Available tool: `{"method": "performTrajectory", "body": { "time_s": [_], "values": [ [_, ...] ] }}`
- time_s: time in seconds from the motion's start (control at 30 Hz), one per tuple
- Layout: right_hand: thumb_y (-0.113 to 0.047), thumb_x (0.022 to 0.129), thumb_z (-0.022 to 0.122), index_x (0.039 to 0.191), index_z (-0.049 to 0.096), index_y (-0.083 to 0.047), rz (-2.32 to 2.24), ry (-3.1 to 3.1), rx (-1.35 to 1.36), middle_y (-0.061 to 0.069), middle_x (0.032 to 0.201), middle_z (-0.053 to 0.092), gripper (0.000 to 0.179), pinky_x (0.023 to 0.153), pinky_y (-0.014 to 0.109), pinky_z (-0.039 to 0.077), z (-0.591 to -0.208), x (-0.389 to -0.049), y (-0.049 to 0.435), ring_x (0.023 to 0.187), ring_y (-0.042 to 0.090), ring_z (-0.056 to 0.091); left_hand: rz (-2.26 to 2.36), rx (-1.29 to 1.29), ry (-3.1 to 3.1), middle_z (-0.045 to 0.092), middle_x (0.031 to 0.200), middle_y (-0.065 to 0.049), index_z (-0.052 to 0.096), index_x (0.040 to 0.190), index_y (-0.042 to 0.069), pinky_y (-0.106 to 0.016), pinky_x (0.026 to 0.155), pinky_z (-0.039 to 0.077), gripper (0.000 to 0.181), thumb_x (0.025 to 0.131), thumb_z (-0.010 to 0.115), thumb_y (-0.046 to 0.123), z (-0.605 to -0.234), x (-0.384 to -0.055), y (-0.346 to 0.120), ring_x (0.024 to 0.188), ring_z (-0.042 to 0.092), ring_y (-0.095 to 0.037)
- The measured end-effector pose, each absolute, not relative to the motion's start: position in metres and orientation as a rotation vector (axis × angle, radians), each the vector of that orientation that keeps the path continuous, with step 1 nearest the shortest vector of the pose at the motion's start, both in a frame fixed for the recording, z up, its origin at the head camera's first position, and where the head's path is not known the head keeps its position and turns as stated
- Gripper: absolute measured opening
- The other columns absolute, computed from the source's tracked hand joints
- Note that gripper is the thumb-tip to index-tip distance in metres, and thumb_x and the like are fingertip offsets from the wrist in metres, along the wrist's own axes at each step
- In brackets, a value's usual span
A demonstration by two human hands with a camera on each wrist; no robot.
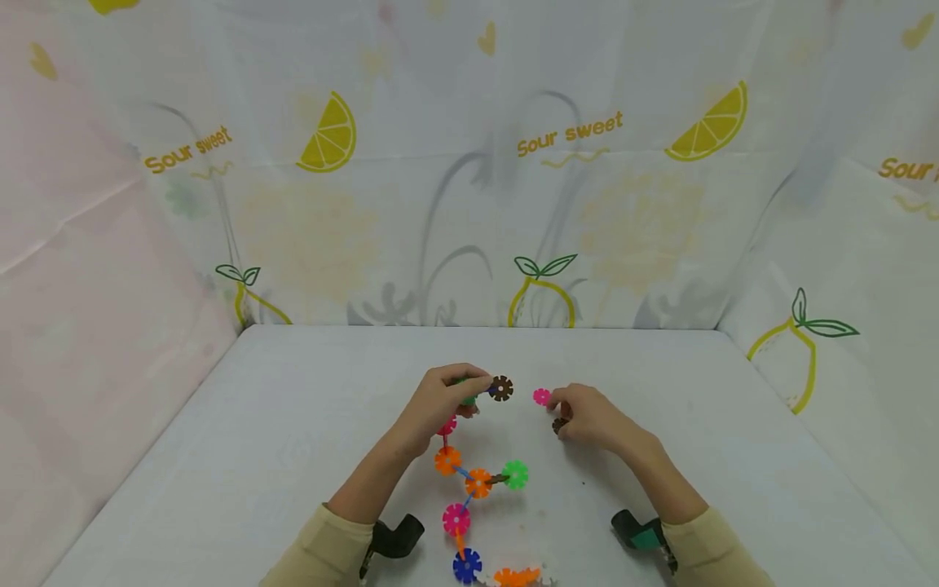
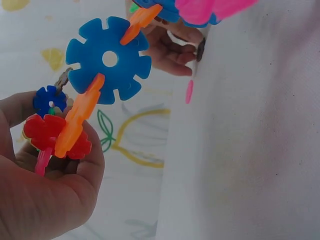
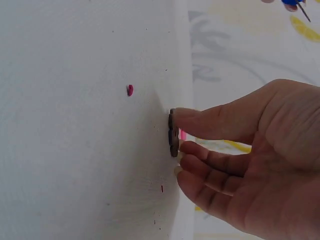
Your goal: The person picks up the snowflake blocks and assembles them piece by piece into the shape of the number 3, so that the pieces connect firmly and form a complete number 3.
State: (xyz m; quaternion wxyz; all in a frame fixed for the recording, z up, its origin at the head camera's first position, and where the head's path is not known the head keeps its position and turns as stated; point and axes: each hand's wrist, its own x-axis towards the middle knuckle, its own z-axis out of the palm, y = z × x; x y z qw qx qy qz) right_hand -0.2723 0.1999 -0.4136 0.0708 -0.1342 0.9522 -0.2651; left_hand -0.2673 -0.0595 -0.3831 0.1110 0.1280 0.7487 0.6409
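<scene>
My left hand point(image 1: 440, 403) grips the upper part of a linked chain of plastic snowflake discs point(image 1: 447, 461). At the end beside its fingertips stands a brown disc point(image 1: 501, 388); red and dark blue discs point(image 2: 49, 100) show by the fingers in the left wrist view. The chain runs toward the front through pink, orange and blue discs, with a light green disc point(image 1: 516, 474) branching off rightward. My right hand point(image 1: 590, 414) pinches a loose brown snowflake disc point(image 3: 173, 133) by its edges, close over the table. A loose pink disc point(image 1: 541, 396) lies just beyond its fingers.
At the front edge of the view are orange and white discs point(image 1: 517, 577). Black wrist-worn devices point(image 1: 398, 536) sit at both forearms. The white table point(image 1: 330, 367) ends at hanging cloth point(image 1: 440, 204) printed with lemons, behind and at both sides.
</scene>
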Motion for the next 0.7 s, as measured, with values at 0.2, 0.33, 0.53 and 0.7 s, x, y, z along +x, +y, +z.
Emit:
{"method": "performTrajectory", "body": {
  "time_s": [0.2,0.33,0.53,0.7],
  "values": [
    [0.008,0.078,0.068,0.093,0.069,-0.005,-0.792,2.844,-0.429,0.004,0.077,0.056,0.02,0.064,0.028,0.044,-0.412,-0.271,0.2,0.075,0.017,0.05,1.897,0.385,2.166,0.063,0.096,-0.003,0.07,0.112,0.005,-0.027,0.078,0.055,0.032,0.097,0.061,0.032,-0.385,-0.27,-0.06,0.08,0.063,-0.028],
    [0.01,0.082,0.064,0.084,0.069,-0.007,-0.939,2.859,-0.492,0.003,0.079,0.061,0.017,0.065,0.025,0.047,-0.407,-0.271,0.201,0.075,0.014,0.054,1.912,0.377,2.154,0.06,0.086,0.0,0.069,0.113,0.003,-0.027,0.078,0.056,0.034,0.098,0.06,0.033,-0.386,-0.27,-0.058,0.078,0.063,-0.023],
    [0.005,0.085,0.069,0.084,0.069,-0.007,-1.205,2.862,-0.575,0.006,0.087,0.07,0.012,0.068,0.025,0.052,-0.396,-0.268,0.2,0.077,0.015,0.064,1.941,0.351,2.133,0.061,0.085,0.0,0.07,0.114,0.002,-0.027,0.078,0.056,0.034,0.099,0.059,0.031,-0.385,-0.268,-0.057,0.078,0.063,-0.023],
    [-0.001,0.087,0.071,0.089,0.069,-0.004,-1.358,2.857,-0.595,0.005,0.089,0.072,0.004,0.065,0.025,0.052,-0.386,-0.264,0.194,0.076,0.021,0.065,1.957,0.339,2.136,0.062,0.087,0.0,0.07,0.113,0.002,-0.026,0.077,0.056,0.032,0.099,0.058,0.029,-0.383,-0.266,-0.057,0.079,0.063,-0.027]
  ]
}}
